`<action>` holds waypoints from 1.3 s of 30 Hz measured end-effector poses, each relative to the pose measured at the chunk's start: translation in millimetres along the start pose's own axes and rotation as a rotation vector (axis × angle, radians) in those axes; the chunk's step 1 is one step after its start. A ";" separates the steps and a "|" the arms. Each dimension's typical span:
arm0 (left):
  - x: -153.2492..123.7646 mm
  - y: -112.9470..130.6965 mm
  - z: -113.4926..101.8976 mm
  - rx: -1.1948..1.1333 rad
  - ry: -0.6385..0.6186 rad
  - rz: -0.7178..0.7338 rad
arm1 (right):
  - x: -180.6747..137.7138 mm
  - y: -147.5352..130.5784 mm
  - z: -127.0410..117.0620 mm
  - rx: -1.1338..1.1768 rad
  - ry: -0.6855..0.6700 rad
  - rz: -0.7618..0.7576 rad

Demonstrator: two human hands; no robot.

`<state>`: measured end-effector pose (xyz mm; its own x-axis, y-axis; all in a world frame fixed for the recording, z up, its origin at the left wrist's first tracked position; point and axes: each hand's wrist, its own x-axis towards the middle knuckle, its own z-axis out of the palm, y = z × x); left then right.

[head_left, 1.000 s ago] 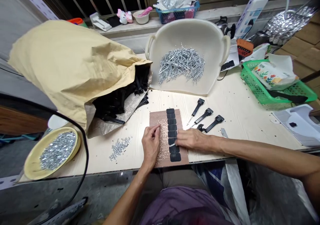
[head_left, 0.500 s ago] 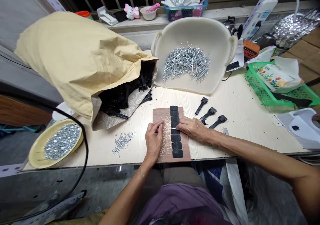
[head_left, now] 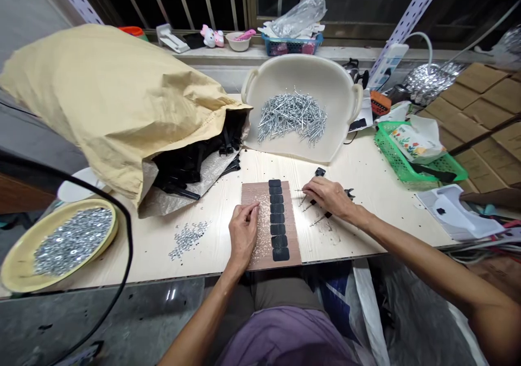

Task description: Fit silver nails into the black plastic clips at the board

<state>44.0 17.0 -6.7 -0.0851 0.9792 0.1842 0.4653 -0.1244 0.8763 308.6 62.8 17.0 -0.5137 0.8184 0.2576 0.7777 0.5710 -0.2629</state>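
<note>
My left hand [head_left: 243, 234] rests at the left side of a brown board [head_left: 293, 235], thumb and fingers pinched together; what they hold, if anything, is too small to make out. Down the board runs a column of black rounded pads [head_left: 278, 218], with pale small bits [head_left: 262, 227] scattered on their left. To the right of the board, my right hand [head_left: 329, 196] is closed, and a thin metal rod [head_left: 299, 190] pokes out from its fingertips. Beneath and around that hand lie black plastic parts [head_left: 320, 172] with thin metal shafts, partly hidden by it.
A white basin [head_left: 301, 73] holds many metal nails or screws. On the left, a tan sack [head_left: 122, 94] spills black parts. A yellow bowl [head_left: 109, 235] contains small metal pieces, with more loose pieces [head_left: 189, 238] nearby. A green basket [head_left: 391, 154] stands at right.
My right hand has lifted away from the black pads and moved right, over the black parts. My left hand stays beside the board. The camera view has shifted.
</note>
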 end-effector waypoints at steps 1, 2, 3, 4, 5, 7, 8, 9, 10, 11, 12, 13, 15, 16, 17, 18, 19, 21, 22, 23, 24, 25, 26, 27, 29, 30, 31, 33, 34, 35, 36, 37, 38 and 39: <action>0.0 -0.1 0.0 -0.001 0.004 0.003 | -0.5 6.4 -5.1 -0.029 -0.034 -0.013; 0.1 -0.2 -0.1 0.000 0.008 0.004 | -1.3 11.1 -10.0 -0.056 -0.081 -0.035; 0.1 -0.2 -0.1 0.002 0.010 0.003 | -2.4 14.0 -14.6 -0.083 -0.141 -0.064; 0.2 -0.2 -0.1 0.005 0.010 0.002 | -3.8 15.4 -18.8 -0.111 -0.212 -0.092; 0.4 -0.1 -0.1 0.008 0.007 0.000 | -5.3 15.6 -22.4 -0.143 -0.286 -0.114; 0.8 0.0 0.0 0.010 0.004 0.000 | -8.9 14.1 -27.1 -0.211 -0.428 -0.140; 1.0 -0.1 0.1 0.010 0.003 0.003 | -10.7 13.1 -27.8 -0.243 -0.478 -0.145; 1.2 -0.3 0.2 0.011 0.005 0.007 | -12.4 12.4 -27.3 -0.278 -0.503 -0.142; 1.5 -0.6 0.3 0.014 0.007 0.011 | -13.9 12.1 -25.5 -0.311 -0.507 -0.135; 1.7 -0.9 0.4 0.018 0.009 0.016 | -15.0 12.2 -22.7 -0.340 -0.495 -0.130; 2.0 -1.3 0.6 0.026 0.010 0.020 | -15.8 12.7 -19.2 -0.365 -0.474 -0.130; 2.2 -1.7 0.7 0.034 0.010 0.023 | -16.2 13.5 -15.4 -0.383 -0.456 -0.138; 2.5 -2.1 0.9 0.052 0.007 0.025 | -16.1 15.5 -8.6 -0.416 -0.441 -0.181; 2.6 -2.2 0.9 0.059 0.005 0.027 | -15.8 16.5 -6.2 -0.436 -0.439 -0.211; 2.7 -2.3 1.0 0.066 0.004 0.028 | -15.4 17.5 -4.5 -0.456 -0.436 -0.238; 2.7 -2.2 0.9 0.069 0.003 0.030 | -14.9 18.6 -3.5 -0.474 -0.429 -0.260; 2.7 -2.1 0.9 0.071 0.003 0.032 | -14.2 19.7 -3.0 -0.489 -0.420 -0.278; 2.9 -1.9 0.9 0.071 0.002 0.036 | -12.3 22.5 -2.5 -0.501 -0.397 -0.304; 3.2 -1.8 0.9 0.072 0.002 0.038 | -10.9 24.4 -2.1 -0.503 -0.386 -0.313; 3.5 -1.7 1.0 0.074 0.004 0.040 | -9.0 26.4 -1.8 -0.505 -0.377 -0.322; 4.0 -1.7 1.1 0.077 0.005 0.043 | -6.6 28.4 -1.8 -0.507 -0.368 -0.325; 4.4 -1.8 1.3 0.081 0.006 0.047 | -3.9 30.3 -2.5 -0.507 -0.361 -0.320; 4.9 -1.9 1.5 0.087 0.005 0.052 | -1.3 31.8 -4.6 -0.508 -0.354 -0.306; 5.2 -2.0 1.9 0.093 0.004 0.057 | 1.0 32.8 -8.5 -0.511 -0.351 -0.284; 5.6 -2.2 3.0 0.111 0.006 0.065 | 2.2 33.4 -23.7 -0.500 -0.304 -0.196; 5.5 -2.3 3.7 0.123 0.009 0.069 | -0.1 32.9 -34.9 -0.489 -0.248 -0.123; 5.5 -2.2 4.5 0.132 0.017 0.071 | -5.3 31.8 -48.2 -0.456 -0.137 -0.021; 5.2 -1.6 6.0 0.146 0.025 0.079 | -25.7 26.1 -77.9 -0.378 0.156 0.226; 5.0 -1.1 6.6 0.146 0.021 0.081 | -41.1 20.9 -92.1 -0.316 0.271 0.326; 4.8 -0.6 7.0 0.143 0.012 0.085 | -59.7 14.0 -104.5 -0.235 0.346 0.412; 4.7 -0.1 7.1 0.139 0.003 0.088 | -80.8 5.4 -113.8 -0.132 0.372 0.493; 4.7 0.3 6.9 0.135 -0.005 0.090 | -103.6 -4.5 -119.3 -0.022 0.362 0.561; 4.7 0.5 6.7 0.133 -0.009 0.091 | -127.2 -15.0 -120.4 0.049 0.364 0.630; 4.8 0.5 6.3 0.132 -0.012 0.090 | -150.8 -25.4 -117.0 0.088 0.357 0.703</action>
<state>49.3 22.6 -8.2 -0.0274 0.9671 0.2528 0.5824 -0.1901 0.7904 408.6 -82.7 93.6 0.2464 0.9271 0.2824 0.8376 -0.0571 -0.5433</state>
